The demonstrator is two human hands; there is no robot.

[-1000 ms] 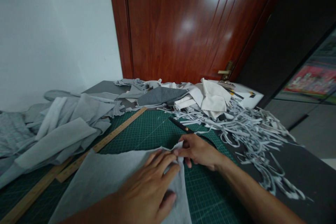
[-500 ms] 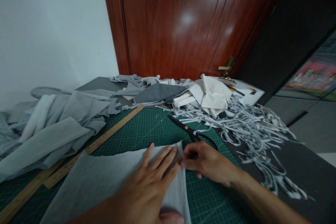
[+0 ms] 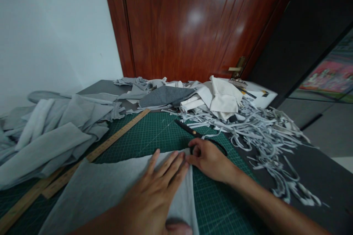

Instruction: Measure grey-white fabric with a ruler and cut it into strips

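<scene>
A piece of light grey fabric (image 3: 110, 183) lies flat on the green cutting mat (image 3: 154, 132). My left hand (image 3: 157, 183) rests on it with fingers spread, pressing near its right side. At the fabric's top right corner, my right hand (image 3: 209, 158) has its thumb and fingers curled together on the edge; the fingertips partly hide the corner. Just beyond that hand lies a pair of black scissors (image 3: 190, 129), its handles partly covered by the hand. A wooden ruler (image 3: 118, 137) runs diagonally on the left, passing beside the fabric's upper left corner.
Piled grey fabric (image 3: 63, 128) sits at the left. Along the back are more cloth pieces (image 3: 165, 95) and cream cloth (image 3: 224, 99). Thin fabric strips (image 3: 264, 132) heap on the dark table (image 3: 325, 176) at right. A second wooden strip (image 3: 27, 202) lies lower left. Behind stands a door (image 3: 176, 25).
My right hand has slid up along the fabric's right edge to its top corner, nearer the scissors. My left hand stays flat in place. The view has shifted slightly.
</scene>
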